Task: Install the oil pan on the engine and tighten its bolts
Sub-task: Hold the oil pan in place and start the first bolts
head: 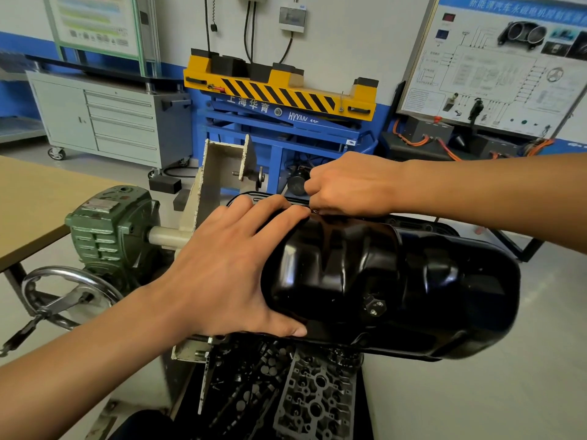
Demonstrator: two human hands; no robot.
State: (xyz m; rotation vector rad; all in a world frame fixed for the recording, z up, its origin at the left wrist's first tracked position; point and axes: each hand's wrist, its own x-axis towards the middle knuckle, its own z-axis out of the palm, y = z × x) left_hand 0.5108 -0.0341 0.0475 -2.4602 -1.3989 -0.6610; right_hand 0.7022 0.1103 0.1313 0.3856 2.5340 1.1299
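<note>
Pressing down on the left end of the glossy black stamped-steel oil pan (413, 281), the left hand (228, 268) lies spread and flat, fingers straight over the pan's crown and thumb along its near edge; it grips nothing and only steadies. The right hand (349, 185) reaches over to the pan's far flange with fingers bunched tight at the rim, as if pinching a small bolt. The bolt itself is hidden, so I cannot tell whether the hand holds anything.

The pan sits mouth-down on the upturned grey cast-metal engine (305, 392), whose ribbed face shows just below the pan's near edge. I judge the step to be starting bolts by hand along the far flange, with the pan already seated. The next move calls for keeping the pan from sliding while each thread catches squarely, then working round the rim before any tool goes on.

Left of the pan stand a cream-painted steel stand bracket (219, 173), a green cast gearbox (111, 230) and its chromed handwheel (63, 290). Behind the pan is a yellow-and-blue lift table (279, 90). The bracket crowds the pan's left far corner and may hinder fingers there.
</note>
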